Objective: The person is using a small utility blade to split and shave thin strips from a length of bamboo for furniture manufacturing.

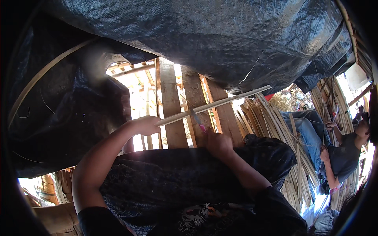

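Note:
A long pale bamboo strip [233, 98] slants upward to the right across the middle of the view. My left hand [147, 125] is closed round its lower left end. In my right hand [219, 145] is a knife [202, 128] with a pink part on its handle, the fingers wrapped round it. The narrow blade points up and to the left, and its tip lies against or just in front of the strip; I cannot tell whether they touch. Dark cloth [169, 169] covers my lap below both hands.
Wooden planks [173, 102] with bright gaps lie beyond my hands. Dark plastic sheeting [220, 31] hangs above, with more at left. Many bamboo strips [271, 118] are piled at right. Another person [342, 153] in jeans sits there, hands on a thin strip.

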A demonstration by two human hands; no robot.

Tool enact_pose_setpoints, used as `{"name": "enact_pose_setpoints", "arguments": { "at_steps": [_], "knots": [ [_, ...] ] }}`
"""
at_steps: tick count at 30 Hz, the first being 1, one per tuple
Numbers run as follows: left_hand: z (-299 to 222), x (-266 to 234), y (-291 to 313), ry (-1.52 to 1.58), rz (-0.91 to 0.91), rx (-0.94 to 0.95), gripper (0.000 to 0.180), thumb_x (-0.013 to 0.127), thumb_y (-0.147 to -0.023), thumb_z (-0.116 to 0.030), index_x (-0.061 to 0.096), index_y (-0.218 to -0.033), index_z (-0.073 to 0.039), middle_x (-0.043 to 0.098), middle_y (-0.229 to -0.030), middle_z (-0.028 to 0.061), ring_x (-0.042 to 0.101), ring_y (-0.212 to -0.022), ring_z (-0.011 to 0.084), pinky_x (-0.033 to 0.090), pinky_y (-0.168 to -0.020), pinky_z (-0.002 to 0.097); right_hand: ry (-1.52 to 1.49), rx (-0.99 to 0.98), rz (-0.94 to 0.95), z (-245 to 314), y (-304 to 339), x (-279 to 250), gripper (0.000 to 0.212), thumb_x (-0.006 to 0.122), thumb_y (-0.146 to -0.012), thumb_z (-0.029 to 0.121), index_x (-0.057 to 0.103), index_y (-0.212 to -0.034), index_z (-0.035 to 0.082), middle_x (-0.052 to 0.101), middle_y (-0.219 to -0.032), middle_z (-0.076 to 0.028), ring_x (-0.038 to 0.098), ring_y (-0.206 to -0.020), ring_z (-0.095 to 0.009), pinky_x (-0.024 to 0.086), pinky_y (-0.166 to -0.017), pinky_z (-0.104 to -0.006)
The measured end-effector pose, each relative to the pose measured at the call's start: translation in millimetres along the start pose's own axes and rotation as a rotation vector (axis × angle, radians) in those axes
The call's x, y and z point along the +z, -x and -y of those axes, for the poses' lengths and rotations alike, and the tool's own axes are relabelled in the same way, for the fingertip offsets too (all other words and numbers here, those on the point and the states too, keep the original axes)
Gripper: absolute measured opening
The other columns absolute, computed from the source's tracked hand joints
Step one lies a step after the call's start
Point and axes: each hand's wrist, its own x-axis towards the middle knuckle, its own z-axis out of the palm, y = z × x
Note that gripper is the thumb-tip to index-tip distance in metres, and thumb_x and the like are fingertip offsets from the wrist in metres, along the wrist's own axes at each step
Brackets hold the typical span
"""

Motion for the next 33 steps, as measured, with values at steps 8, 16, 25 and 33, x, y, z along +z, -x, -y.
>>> {"name": "enact_pose_setpoints", "arguments": {
  "at_steps": [8, 16, 25, 33],
  "knots": [
    [-14.9, -10.0, 10.1, 0.024, 0.070, -0.055, 0.041, 0.053, -0.087, -0.027, 0.053, -0.117, 0.001, 0.063, -0.100, 0.0215, 0.063, -0.093, 0.0331, 0.049, -0.081, 0.0430, 0.057, -0.056, -0.189, -16.4, -4.7, 5.2, 0.030, 0.045, -0.096, 0.033, 0.055, -0.085, 0.007, 0.063, -0.061, -0.017, 0.064, -0.056, -0.037, 0.051, -0.050, -0.0495],
    [-7.3, -7.6, 9.3, -0.006, -0.019, -0.005, 0.036, 0.053, -0.086, -0.024, 0.056, -0.113, 0.000, 0.064, -0.093, 0.0196, 0.063, -0.086, 0.0300, 0.049, -0.076, 0.0416, 0.082, 0.063, -0.086, -4.4, -7.7, -4.9, 0.037, 0.040, -0.098, 0.037, 0.057, -0.085, 0.007, 0.065, -0.067, -0.018, 0.067, -0.065, -0.037, 0.053, -0.062, -0.0510],
    [-7.0, -7.3, 13.7, 0.021, -0.053, 0.010, 0.033, 0.053, -0.087, -0.024, 0.057, -0.109, -0.001, 0.064, -0.088, 0.0180, 0.063, -0.080, 0.0282, 0.048, -0.072, 0.0413, 0.161, -0.053, -0.266, -18.9, -10.8, 8.9, 0.035, 0.048, -0.095, 0.038, 0.057, -0.077, 0.008, 0.062, -0.059, -0.017, 0.064, -0.054, -0.035, 0.050, -0.048, -0.0468],
    [-4.4, -7.3, 12.1, -0.020, -0.040, 0.030, 0.035, 0.052, -0.088, -0.027, 0.056, -0.112, -0.002, 0.064, -0.092, 0.0181, 0.063, -0.085, 0.0286, 0.048, -0.075, 0.0413, 0.196, -0.227, -0.496, -22.6, -9.3, 12.2, 0.030, 0.053, -0.094, 0.031, 0.054, -0.071, 0.012, 0.044, -0.044, -0.004, 0.052, -0.036, -0.023, 0.044, -0.035, -0.0395]
  ]
}}
